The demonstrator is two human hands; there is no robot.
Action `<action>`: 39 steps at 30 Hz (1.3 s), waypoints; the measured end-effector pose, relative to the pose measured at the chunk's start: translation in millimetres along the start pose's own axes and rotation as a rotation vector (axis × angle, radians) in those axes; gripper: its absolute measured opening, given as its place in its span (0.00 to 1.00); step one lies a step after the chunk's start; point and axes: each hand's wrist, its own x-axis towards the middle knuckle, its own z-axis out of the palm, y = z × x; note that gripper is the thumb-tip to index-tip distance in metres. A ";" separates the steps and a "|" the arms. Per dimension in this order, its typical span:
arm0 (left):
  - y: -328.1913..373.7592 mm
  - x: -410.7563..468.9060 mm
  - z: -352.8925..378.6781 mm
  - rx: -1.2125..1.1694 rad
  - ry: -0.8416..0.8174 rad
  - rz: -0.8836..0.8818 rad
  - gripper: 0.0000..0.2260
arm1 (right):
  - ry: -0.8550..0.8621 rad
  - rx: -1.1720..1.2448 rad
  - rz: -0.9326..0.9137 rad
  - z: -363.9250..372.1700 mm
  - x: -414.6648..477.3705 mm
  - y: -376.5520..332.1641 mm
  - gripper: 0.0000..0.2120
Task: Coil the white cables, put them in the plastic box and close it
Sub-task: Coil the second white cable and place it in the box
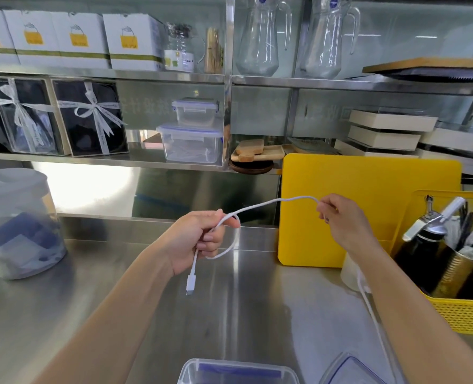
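Plastic box (238, 372) sits closest, at bottom edge of view, top open, front part cut off by frame. Its lid (351, 370) lies just beside it on the R, also cut off. Both are on steel counter (243, 309).

Mid-air above counter: 1 white cable (268, 203). L hand (199, 239) has fingers curled round it, holding 1 loop that droops off the knuckles. Short end w/ plug (191, 285) hangs straight down under the hand, clear of counter. From the loop, cable runs up & R to R hand (346, 220), which pinches it btwn thumb & fingertips. Rest of cable drops behind R forearm and trails down toward the lid; far end can't be seen. Visible cable is all outside the box.

Room: broad strip of counter btwn box and hands. Bounded on L by 1 frosted jar (19, 217). Bounded on R by 1 yellow cutting board (382, 189) standing upright at counter's back, and 1 yellow basket (462, 314) w/ bottles & utensils. R hand is in front of board's L half; R forearm passes just beside basket.

Shelf (91, 159) behind: 2 clear tubs stacked, small (195, 110) on large (191, 145), w/ 2 ribboned gift boxes (91, 117) to their L. Level above: 4 white cartons (131, 40), 2 glass pitchers (263, 42).
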 end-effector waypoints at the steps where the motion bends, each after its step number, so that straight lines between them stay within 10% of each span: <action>1: 1.1 -0.4 2.0 0.031 -0.030 0.009 0.18 | 0.001 0.047 0.006 -1.3 2.5 -2.9 0.13; 8: 14.7 -2.0 3.2 -0.316 -0.238 0.133 0.10 | -0.052 0.406 0.155 8.7 2.2 -16.9 0.12; 18: 58.4 17.2 -18.1 -0.777 -0.032 0.176 0.16 | -0.704 0.599 0.098 10.1 -23.5 11.7 0.04; 33: 79.2 29.8 16.4 -0.642 -0.104 0.144 0.14 | 0.116 0.748 0.202 11.5 -6.8 42.9 0.10; 39: 75.9 20.9 15.3 -0.518 -0.198 0.130 0.13 | 0.158 -0.055 -0.063 4.5 0.8 31.2 0.12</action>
